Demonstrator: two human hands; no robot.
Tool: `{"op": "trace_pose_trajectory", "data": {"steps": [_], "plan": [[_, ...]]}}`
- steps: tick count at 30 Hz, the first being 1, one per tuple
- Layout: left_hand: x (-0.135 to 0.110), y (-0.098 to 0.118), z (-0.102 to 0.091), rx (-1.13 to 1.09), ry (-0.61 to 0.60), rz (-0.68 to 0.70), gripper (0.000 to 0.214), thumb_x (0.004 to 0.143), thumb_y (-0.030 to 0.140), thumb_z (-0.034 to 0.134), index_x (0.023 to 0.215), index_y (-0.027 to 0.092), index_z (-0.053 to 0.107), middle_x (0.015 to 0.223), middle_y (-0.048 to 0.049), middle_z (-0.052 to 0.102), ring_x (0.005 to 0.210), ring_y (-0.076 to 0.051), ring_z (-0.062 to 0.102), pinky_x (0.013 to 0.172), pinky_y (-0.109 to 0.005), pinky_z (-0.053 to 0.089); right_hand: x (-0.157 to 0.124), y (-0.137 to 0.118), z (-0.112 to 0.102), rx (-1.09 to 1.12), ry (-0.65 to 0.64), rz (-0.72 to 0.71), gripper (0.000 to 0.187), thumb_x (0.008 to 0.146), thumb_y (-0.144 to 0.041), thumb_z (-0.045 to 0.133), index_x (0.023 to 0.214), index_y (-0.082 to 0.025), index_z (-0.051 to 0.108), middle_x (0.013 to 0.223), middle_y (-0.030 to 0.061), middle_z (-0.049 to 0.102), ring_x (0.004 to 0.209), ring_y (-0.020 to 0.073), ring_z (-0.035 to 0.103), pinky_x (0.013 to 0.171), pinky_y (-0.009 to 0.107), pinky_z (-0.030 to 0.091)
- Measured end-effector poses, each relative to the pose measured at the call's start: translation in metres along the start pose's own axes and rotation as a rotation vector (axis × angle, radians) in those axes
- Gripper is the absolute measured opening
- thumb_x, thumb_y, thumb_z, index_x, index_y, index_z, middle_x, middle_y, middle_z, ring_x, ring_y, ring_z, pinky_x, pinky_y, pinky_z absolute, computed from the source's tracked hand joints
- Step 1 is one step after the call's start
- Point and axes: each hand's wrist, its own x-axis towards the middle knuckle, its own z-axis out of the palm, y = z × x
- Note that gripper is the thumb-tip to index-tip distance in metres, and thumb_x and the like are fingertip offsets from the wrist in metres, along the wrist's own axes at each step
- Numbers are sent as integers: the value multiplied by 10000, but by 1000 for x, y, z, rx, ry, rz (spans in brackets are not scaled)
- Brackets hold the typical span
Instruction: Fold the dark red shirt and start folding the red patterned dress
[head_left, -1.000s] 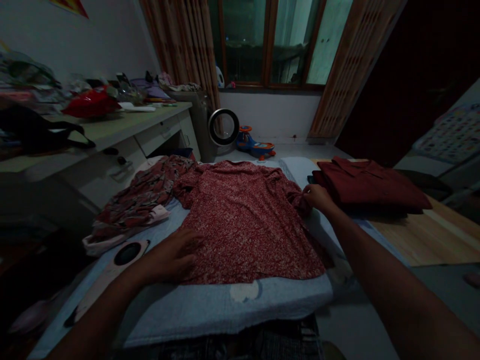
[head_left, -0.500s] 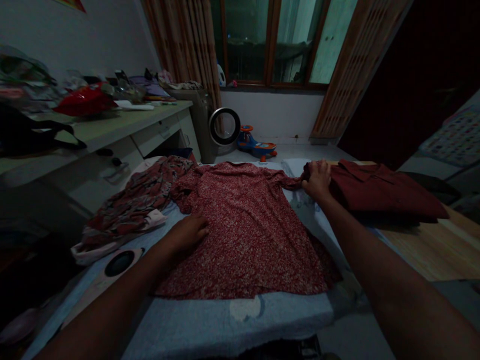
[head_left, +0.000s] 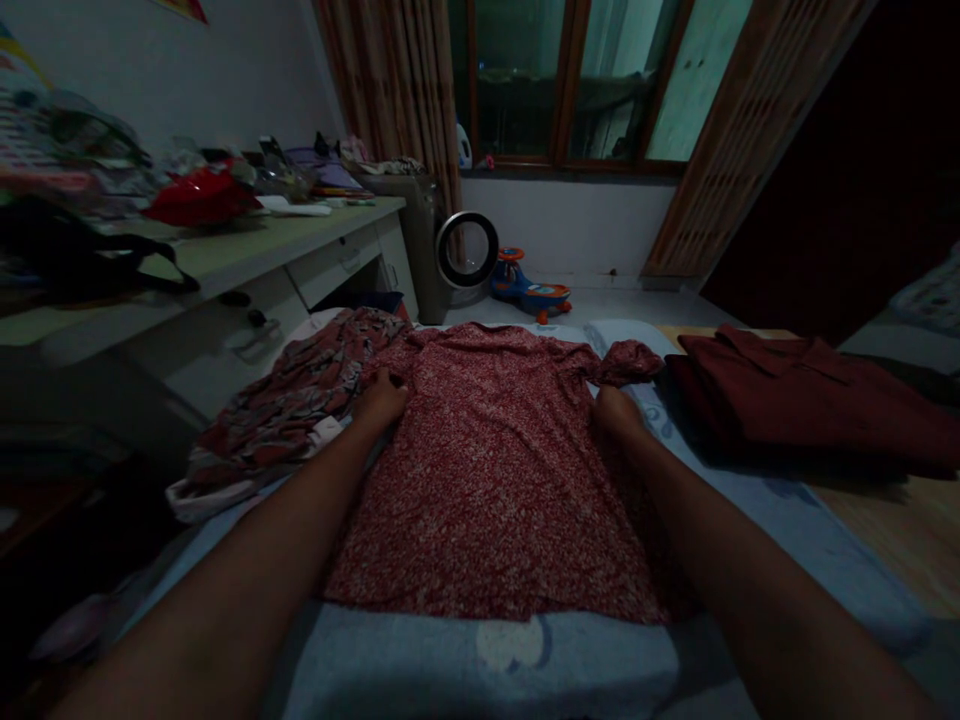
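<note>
A red shirt [head_left: 487,470] with a small pale floral print lies spread out, its collar away from me and its hem near me. My left hand [head_left: 381,398] is closed on the shirt's left side, just under the sleeve. On the opposite side, my right hand [head_left: 618,408] is closed at the shirt's edge below the right sleeve [head_left: 631,362]; its fingertips are partly hidden. That sleeve stretches outward and ends in a bunched cuff. Under the shirt is a light blue cloth [head_left: 420,660] with a pale pattern.
A crumpled patterned garment [head_left: 300,390] lies to the left. Folded dark red clothes [head_left: 817,400] are stacked at right, partly over a wooden board [head_left: 892,520]. Behind stand a cluttered desk [head_left: 300,240], a washing machine with its round door [head_left: 467,250] open, and a ride-on toy [head_left: 529,290].
My right hand has let go of the right cuff and moved back to the shirt's side. My left hand has moved up along the left side toward the sleeve. The view has shifted slightly.
</note>
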Motion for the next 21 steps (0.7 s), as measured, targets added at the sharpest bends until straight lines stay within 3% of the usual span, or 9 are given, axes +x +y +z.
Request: {"op": "trace_pose_trajectory", "data": {"steps": [2,5,8,12,17,21], "plan": [[3,3,4,15,-20,-45,551,840,433,539,1312,154,488,1185,-217,672,1034,-351,658,823,-413,480,0,1,-1,25,36,5,613,937,-617,391,1246,-128,594,1200,227,652,1110,308,628,867,363,462],[6,4,4,25,-85,-7,386,800,380,582,1121,171,632,1122,-187,696,1012,-346,658,801,-388,489,-2,3,0,38,107,3,579,971,-546,360,1321,-110,512,1171,235,653,1067,311,640,840,362,457],[5,2,-3,36,10,26,266,815,300,539,1000,169,678,1085,-166,693,985,-329,655,788,-378,494,-6,6,3,-15,168,-6,475,1009,-393,290,1346,-108,464,1105,227,670,998,301,657,811,367,452],[-4,-7,-14,60,261,45,321,884,215,417,1114,152,632,1184,-161,624,1016,-293,622,822,-374,483,-12,15,7,-131,189,-23,412,989,-209,237,1321,-126,467,1022,190,682,944,293,663,794,380,448],[-8,-19,-21,198,205,122,366,889,210,457,1231,121,553,1317,-211,525,1195,-352,512,949,-431,423,-19,14,4,-176,215,-44,363,981,-202,273,1234,-134,524,1089,186,637,963,289,640,780,375,455],[6,-15,-24,101,123,94,519,820,287,581,1317,162,504,1388,-211,479,1165,-353,550,921,-425,454,-33,-3,2,-232,331,-170,312,945,-183,357,1154,-121,579,1180,203,579,1067,322,576,812,376,447]]}}
